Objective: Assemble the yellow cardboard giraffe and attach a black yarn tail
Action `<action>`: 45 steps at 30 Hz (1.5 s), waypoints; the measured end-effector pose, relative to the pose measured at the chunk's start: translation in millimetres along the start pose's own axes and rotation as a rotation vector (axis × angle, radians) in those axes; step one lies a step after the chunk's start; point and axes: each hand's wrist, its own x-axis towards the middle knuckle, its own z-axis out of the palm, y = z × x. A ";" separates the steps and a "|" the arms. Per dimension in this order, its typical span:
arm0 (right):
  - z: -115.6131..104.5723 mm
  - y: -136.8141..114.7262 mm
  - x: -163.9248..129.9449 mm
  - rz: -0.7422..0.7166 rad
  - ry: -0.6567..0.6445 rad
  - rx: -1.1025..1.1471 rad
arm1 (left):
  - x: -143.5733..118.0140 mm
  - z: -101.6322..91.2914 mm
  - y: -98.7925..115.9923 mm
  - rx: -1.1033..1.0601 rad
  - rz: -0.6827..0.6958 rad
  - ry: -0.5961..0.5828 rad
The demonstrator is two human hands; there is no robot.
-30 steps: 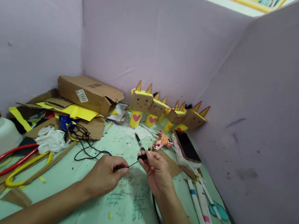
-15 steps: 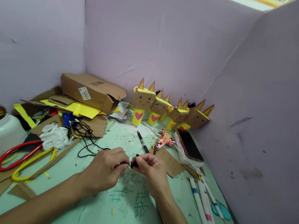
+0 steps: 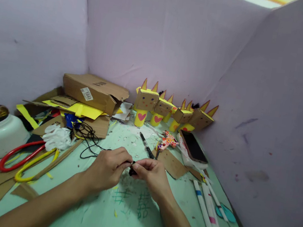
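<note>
Over the middle of the table, my left hand [image 3: 107, 169] and my right hand [image 3: 152, 176] meet with their fingertips almost touching. A small dark bundle [image 3: 132, 169], seemingly of black cord, is pinched in the right fingers. The left thumb and index finger are closed on black cord at the bundle's edge. From a loose tangle on the left, black cord [image 3: 89, 138] runs to behind my left hand. Just beyond the hands lies a black pen [image 3: 146, 145]. How the cord passes between the fingers is hidden.
Cardboard figures [image 3: 146, 101] with yellow horns stand along the back wall. At left are a cardboard box [image 3: 92, 87], scissors with a red and yellow handle [image 3: 24, 157] and a white pot [image 3: 2, 138]. A phone [image 3: 193, 146] and white markers [image 3: 207, 209] lie at right.
The right fingers have shifted slightly left and closer round the dark bundle, beside the left fingertips. The whole view has shifted a little; the other things lie as before.
</note>
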 end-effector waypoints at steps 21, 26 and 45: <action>-0.2 0.3 -2.3 -0.022 -0.095 -0.088 | 0.6 -1.1 0.8 -0.001 0.007 -0.004; 0.2 -1.9 -3.2 -0.021 -0.100 -0.076 | 1.5 -1.6 2.2 0.008 0.017 -0.011; -1.0 -3.7 0.5 0.160 0.124 0.336 | -0.3 24.2 20.4 -0.827 -0.721 -0.002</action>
